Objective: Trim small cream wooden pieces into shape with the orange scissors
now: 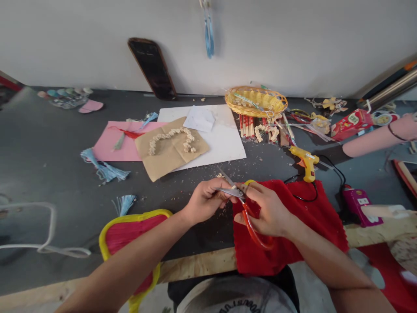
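Observation:
My right hand [265,211] is closed around the red handles of a pair of scissors [249,217]. The scissors' blades are parted and point up and to the left, across the fingertips of my left hand [206,200]. Those fingers are pinched together on a small pale piece [233,187] beside the blades; its exact kind is too small to make out. Beyond my hands, a curved chain of small pale bits [171,132] lies on a creased sheet of brown paper [156,167]. A red cloth [293,226] is spread under my right hand and forearm.
A yellow glue gun [306,163] with a black cord stands to the right, near a purple power adapter [361,206]. A wicker basket [257,102] and a phone [152,67] are at the wall. Blue tassels [106,167] and a yellow-edged pink piece [130,232] lie left.

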A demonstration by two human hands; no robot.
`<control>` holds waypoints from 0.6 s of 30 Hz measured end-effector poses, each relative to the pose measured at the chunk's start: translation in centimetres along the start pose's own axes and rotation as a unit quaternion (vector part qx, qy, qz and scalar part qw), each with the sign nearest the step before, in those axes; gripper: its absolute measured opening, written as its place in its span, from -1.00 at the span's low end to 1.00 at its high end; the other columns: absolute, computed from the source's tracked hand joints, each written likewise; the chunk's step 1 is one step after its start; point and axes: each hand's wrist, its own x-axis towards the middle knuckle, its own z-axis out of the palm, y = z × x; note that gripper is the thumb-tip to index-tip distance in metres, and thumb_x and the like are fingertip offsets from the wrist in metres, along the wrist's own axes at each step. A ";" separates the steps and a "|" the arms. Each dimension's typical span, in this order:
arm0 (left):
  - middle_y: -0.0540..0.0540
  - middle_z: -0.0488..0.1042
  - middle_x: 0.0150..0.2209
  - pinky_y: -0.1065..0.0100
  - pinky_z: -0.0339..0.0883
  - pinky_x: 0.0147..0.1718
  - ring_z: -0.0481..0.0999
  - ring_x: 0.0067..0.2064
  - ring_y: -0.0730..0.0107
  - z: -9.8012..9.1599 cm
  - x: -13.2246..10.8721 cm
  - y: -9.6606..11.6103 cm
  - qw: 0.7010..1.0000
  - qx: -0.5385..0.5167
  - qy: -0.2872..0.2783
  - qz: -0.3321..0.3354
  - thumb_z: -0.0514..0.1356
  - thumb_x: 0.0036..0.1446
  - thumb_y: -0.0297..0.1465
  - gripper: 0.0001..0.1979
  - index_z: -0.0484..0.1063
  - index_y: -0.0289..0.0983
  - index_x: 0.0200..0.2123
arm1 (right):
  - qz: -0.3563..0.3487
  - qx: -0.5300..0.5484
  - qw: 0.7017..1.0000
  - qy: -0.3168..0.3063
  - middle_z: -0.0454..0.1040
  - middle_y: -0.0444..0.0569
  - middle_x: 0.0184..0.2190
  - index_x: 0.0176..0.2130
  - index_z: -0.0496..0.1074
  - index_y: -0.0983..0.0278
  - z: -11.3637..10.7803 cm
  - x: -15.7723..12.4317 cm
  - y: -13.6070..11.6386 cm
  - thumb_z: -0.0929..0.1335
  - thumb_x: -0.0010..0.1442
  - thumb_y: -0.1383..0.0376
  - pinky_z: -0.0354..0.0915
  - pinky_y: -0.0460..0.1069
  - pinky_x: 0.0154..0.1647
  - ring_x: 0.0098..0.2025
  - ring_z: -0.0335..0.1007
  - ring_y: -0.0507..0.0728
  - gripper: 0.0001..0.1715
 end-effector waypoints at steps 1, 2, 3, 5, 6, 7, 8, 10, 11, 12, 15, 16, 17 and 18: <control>-0.10 0.52 -0.51 0.48 0.25 -0.61 0.32 -0.61 0.57 0.0 0.0 0.0 1.000 -0.015 -0.002 -0.009 0.28 0.11 -0.19 -0.70 0.46 -0.34 -0.44 | 0.001 -0.015 1.000 0.008 0.43 0.10 -0.12 0.17 0.30 0.26 0.1 0.0 0.1 0.41 0.14 0.03 0.39 0.13 -0.01 -0.05 0.38 0.23 -0.31; -0.10 0.53 -0.51 0.48 0.24 -0.62 0.32 -0.62 0.58 0.0 0.0 0.0 0.999 -0.030 -0.003 -0.020 0.28 0.11 -0.20 -0.70 0.45 -0.35 -0.43 | 0.003 -0.039 0.999 0.018 0.42 0.10 -0.12 0.20 0.27 0.25 0.2 0.0 0.3 0.41 0.13 0.03 0.39 0.15 -0.01 -0.05 0.37 0.24 -0.27; -0.11 0.54 -0.51 0.48 0.23 -0.63 0.32 -0.63 0.58 0.1 0.0 0.0 0.999 -0.040 -0.003 -0.029 0.28 0.11 -0.21 -0.71 0.44 -0.35 -0.42 | 0.005 -0.066 0.997 0.026 0.40 0.11 -0.12 0.23 0.24 0.25 0.3 0.0 0.5 0.41 0.13 0.03 0.39 0.17 -0.02 -0.04 0.35 0.26 -0.23; -0.11 0.54 -0.50 0.48 0.23 -0.62 0.33 -0.62 0.57 0.0 0.1 -0.1 0.998 -0.049 0.001 -0.043 0.29 0.10 -0.21 -0.71 0.43 -0.35 -0.40 | 0.004 -0.113 0.993 0.035 0.38 0.11 -0.12 0.25 0.21 0.22 0.4 0.0 0.9 0.41 0.12 0.03 0.40 0.19 -0.04 -0.04 0.33 0.28 -0.20; -0.10 0.54 -0.50 0.48 0.23 -0.62 0.33 -0.62 0.57 -0.1 0.2 -0.2 0.997 -0.053 0.003 -0.048 0.30 0.10 -0.21 -0.71 0.43 -0.35 -0.39 | 0.004 -0.131 0.991 0.036 0.38 0.10 -0.12 0.26 0.21 0.22 0.5 0.1 1.1 0.41 0.12 0.03 0.40 0.20 -0.04 -0.04 0.32 0.29 -0.19; -0.10 0.54 -0.50 0.48 0.22 -0.61 0.33 -0.62 0.57 -0.1 0.2 -0.3 0.997 -0.058 0.005 -0.051 0.30 0.09 -0.22 -0.71 0.42 -0.35 -0.39 | 0.004 -0.145 0.989 0.039 0.37 0.10 -0.13 0.26 0.21 0.21 0.5 0.1 1.3 0.41 0.12 0.03 0.39 0.20 -0.05 -0.04 0.31 0.29 -0.19; -0.09 0.53 -0.50 0.48 0.21 -0.61 0.33 -0.62 0.57 -0.2 0.3 -0.4 0.996 -0.064 0.008 -0.055 0.31 0.08 -0.22 -0.71 0.41 -0.35 -0.38 | 0.004 -0.154 0.987 0.042 0.37 0.10 -0.13 0.26 0.21 0.21 0.5 0.2 1.4 0.41 0.12 0.03 0.39 0.21 -0.05 -0.04 0.30 0.30 -0.20; -0.08 0.53 -0.50 0.49 0.18 -0.61 0.33 -0.62 0.58 -0.4 0.5 -0.6 0.995 -0.079 0.017 -0.064 0.33 0.06 -0.23 -0.71 0.40 -0.35 -0.38 | 0.005 -0.165 0.985 0.049 0.36 0.09 -0.13 0.26 0.21 0.20 0.4 0.3 1.7 0.40 0.13 0.02 0.38 0.21 -0.04 -0.04 0.29 0.30 -0.21; -0.08 0.52 -0.50 0.50 0.16 -0.62 0.32 -0.61 0.59 -0.5 0.6 -0.7 0.993 -0.090 0.023 -0.071 0.33 0.06 -0.23 -0.71 0.39 -0.35 -0.38 | 0.006 -0.170 0.984 0.054 0.35 0.09 -0.14 0.26 0.21 0.20 0.4 0.3 1.9 0.40 0.13 0.02 0.37 0.21 -0.03 -0.05 0.29 0.30 -0.21; -0.06 0.51 -0.50 0.51 0.13 -0.62 0.31 -0.61 0.60 -0.6 0.7 -0.7 0.990 -0.107 0.034 -0.081 0.33 0.06 -0.23 -0.71 0.38 -0.34 -0.38 | 0.006 -0.178 0.982 0.062 0.34 0.09 -0.15 0.27 0.20 0.20 0.4 0.3 2.0 0.39 0.14 0.01 0.37 0.22 -0.03 -0.06 0.29 0.30 -0.20; 0.00 0.44 -0.50 0.53 0.05 -0.65 0.24 -0.61 0.61 -1.0 1.2 -0.5 0.974 -0.175 0.093 -0.108 0.30 0.08 -0.23 -0.72 0.33 -0.29 -0.35 | 0.018 -0.214 0.973 0.088 0.31 0.09 -0.17 0.29 0.16 0.20 0.2 0.4 2.6 0.39 0.14 -0.02 0.35 0.25 -0.03 -0.07 0.26 0.32 -0.16; 0.02 0.41 -0.50 0.53 0.04 -0.65 0.22 -0.61 0.61 -1.2 1.3 -0.3 0.968 -0.193 0.119 -0.106 0.29 0.09 -0.23 -0.73 0.31 -0.27 -0.34 | 0.024 -0.230 0.968 0.094 0.31 0.10 -0.16 0.29 0.16 0.19 0.2 0.5 2.8 0.39 0.14 -0.02 0.34 0.26 -0.04 -0.07 0.25 0.33 -0.16; 0.04 0.38 -0.50 0.53 0.04 -0.64 0.20 -0.61 0.61 -1.4 1.4 -0.2 0.965 -0.198 0.147 -0.093 0.29 0.09 -0.23 -0.74 0.29 -0.26 -0.35 | 0.032 -0.245 0.964 0.096 0.31 0.10 -0.16 0.29 0.16 0.19 0.2 0.5 3.0 0.39 0.14 -0.02 0.33 0.27 -0.04 -0.07 0.25 0.34 -0.16; 0.05 0.35 -0.51 0.52 0.03 -0.64 0.17 -0.60 0.60 -1.6 1.5 0.0 0.965 -0.188 0.172 -0.068 0.27 0.10 -0.23 -0.74 0.28 -0.25 -0.35 | 0.040 -0.260 0.960 0.094 0.32 0.11 -0.15 0.28 0.18 0.20 0.1 0.6 3.1 0.39 0.13 -0.01 0.33 0.27 -0.05 -0.07 0.24 0.35 -0.17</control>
